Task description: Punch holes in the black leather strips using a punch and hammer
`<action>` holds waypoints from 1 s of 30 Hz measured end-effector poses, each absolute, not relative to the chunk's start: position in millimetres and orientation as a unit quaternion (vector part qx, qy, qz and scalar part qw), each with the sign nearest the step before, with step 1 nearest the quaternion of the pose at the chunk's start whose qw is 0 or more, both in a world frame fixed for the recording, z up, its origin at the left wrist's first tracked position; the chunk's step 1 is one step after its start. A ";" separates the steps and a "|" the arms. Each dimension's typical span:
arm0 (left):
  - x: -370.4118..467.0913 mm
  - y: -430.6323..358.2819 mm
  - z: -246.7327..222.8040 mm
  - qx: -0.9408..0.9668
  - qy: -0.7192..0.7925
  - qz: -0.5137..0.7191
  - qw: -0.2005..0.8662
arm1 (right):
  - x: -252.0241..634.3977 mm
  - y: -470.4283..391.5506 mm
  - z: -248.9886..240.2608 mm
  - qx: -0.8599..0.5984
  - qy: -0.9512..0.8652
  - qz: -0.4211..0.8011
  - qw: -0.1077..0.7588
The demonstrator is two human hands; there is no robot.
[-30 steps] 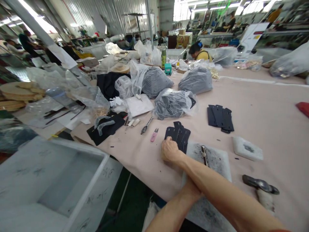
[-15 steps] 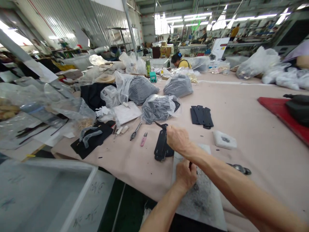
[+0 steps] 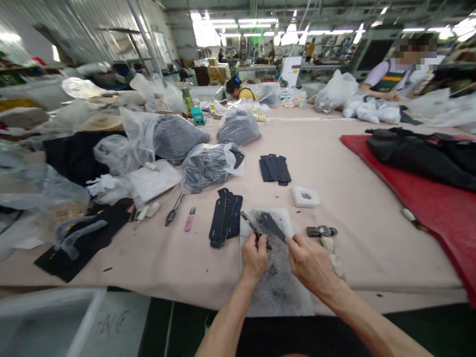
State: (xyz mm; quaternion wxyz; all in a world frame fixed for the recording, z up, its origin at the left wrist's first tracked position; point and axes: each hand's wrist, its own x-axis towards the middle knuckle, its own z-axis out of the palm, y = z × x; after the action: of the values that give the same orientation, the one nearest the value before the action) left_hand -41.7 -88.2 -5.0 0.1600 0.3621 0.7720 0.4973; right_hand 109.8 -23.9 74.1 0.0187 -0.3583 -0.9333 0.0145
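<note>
My left hand [image 3: 255, 255] is closed around a slim metal punch [image 3: 250, 222], which slants up and to the left over the white board [image 3: 260, 297]. Between the fingertips of my right hand [image 3: 308, 260] is the near end of a dark strip [image 3: 273, 225] with a small slot near its far end. The strip lies across the smudged upper part of the board. Just left of the board is a stack of similar dark slotted pieces [image 3: 225, 218]. A hammer [image 3: 322, 231] rests beyond my right hand, its wrapped handle partly hidden behind my wrist.
Pink-handled snips [image 3: 190, 219] and another metal tool [image 3: 174, 210] lie left of the stack. Farther back are more dark pieces [image 3: 275, 168], a white block [image 3: 305, 197] and bags [image 3: 211, 166]. A red sheet [image 3: 401, 193] covers the right side; a co-worker [image 3: 390, 74] stands behind.
My right hand has moved from the stack of dark pieces back over the board, now with a strip in its fingers. The view has swung to the right.
</note>
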 end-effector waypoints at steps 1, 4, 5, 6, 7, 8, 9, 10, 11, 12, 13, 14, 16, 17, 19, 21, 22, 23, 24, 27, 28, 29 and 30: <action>-42.9 -88.0 -4.3 0.354 0.770 0.505 0.162 | 120.8 -34.4 64.8 -0.354 -0.935 0.033 0.010; -44.6 -87.4 -1.1 0.352 0.767 0.508 0.170 | 142.1 -59.9 49.4 -0.356 -0.930 0.094 0.001; -44.6 -87.2 0.1 0.358 0.770 0.501 0.169 | 145.3 -64.3 48.4 -0.362 -0.925 0.114 0.002; -44.3 -86.9 1.3 0.365 0.773 0.493 0.164 | 146.7 -65.9 48.9 -0.371 -0.919 0.130 0.006; -44.0 -86.6 2.3 0.371 0.776 0.485 0.159 | 146.3 -64.5 50.5 -0.384 -0.912 0.142 0.012; -43.8 -86.2 2.9 0.376 0.777 0.480 0.155 | 144.3 -60.4 52.6 -0.397 -0.905 0.152 0.020; -43.6 -86.0 3.1 0.379 0.777 0.478 0.153 | 140.7 -53.8 54.7 -0.409 -0.898 0.159 0.030; -43.7 -85.8 2.8 0.382 0.775 0.478 0.156 | 135.8 -45.2 56.4 -0.412 -0.895 0.166 0.040; -44.0 -85.7 2.1 0.384 0.772 0.480 0.164 | 129.5 -35.2 57.4 -0.404 -0.898 0.171 0.047; -44.4 -85.7 1.0 0.386 0.766 0.483 0.176 | 122.4 -24.3 57.8 -0.381 -0.906 0.175 0.051; -44.9 -85.9 -0.4 0.389 0.758 0.487 0.190 | 114.6 -13.2 57.5 -0.344 -0.921 0.178 0.049; -45.4 -86.1 -1.8 0.389 0.751 0.493 0.203 | 106.5 -2.3 56.7 -0.295 -0.938 0.179 0.039; -46.0 -86.7 -4.2 0.378 0.745 0.506 0.216 | 90.9 17.6 54.2 -0.189 -0.966 0.174 0.006; -46.0 -86.9 -4.9 0.368 0.746 0.511 0.217 | 84.1 26.2 53.1 -0.144 -0.975 0.169 -0.012; -45.4 -87.1 -5.5 0.345 0.753 0.516 0.217 | 74.2 40.6 52.3 -0.083 -0.984 0.155 -0.037; -44.3 -86.8 -5.5 0.330 0.756 0.520 0.221 | 70.7 51.3 53.7 -0.069 -0.988 0.132 -0.044; -43.8 -86.4 -5.4 0.327 0.755 0.522 0.223 | 71.6 55.3 54.8 -0.075 -0.989 0.118 -0.045; -43.3 -86.0 -5.4 0.327 0.755 0.523 0.223 | 74.5 58.2 55.7 -0.089 -0.990 0.103 -0.043; -42.9 -85.5 -5.2 0.328 0.755 0.523 0.221 | 79.2 59.9 56.2 -0.112 -0.989 0.088 -0.039; -42.2 -84.3 -3.5 0.327 0.762 0.520 0.205 | 101.4 56.2 53.1 -0.216 -0.974 0.064 -0.030; -42.0 -84.1 -2.5 0.324 0.764 0.521 0.200 | 110.4 51.8 50.5 -0.256 -0.964 0.066 -0.030; -41.9 -84.0 -1.5 0.319 0.766 0.523 0.194 | 119.3 45.9 47.4 -0.293 -0.953 0.075 -0.032; -41.9 -84.1 -0.6 0.313 0.768 0.527 0.186 | 127.8 38.7 44.0 -0.328 -0.940 0.090 -0.038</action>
State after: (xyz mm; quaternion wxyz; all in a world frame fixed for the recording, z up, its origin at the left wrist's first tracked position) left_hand -41.9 -84.1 -0.6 0.1862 0.3126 0.7678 0.5274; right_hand 127.8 38.7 44.0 -0.0379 -0.3277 -0.9397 0.0903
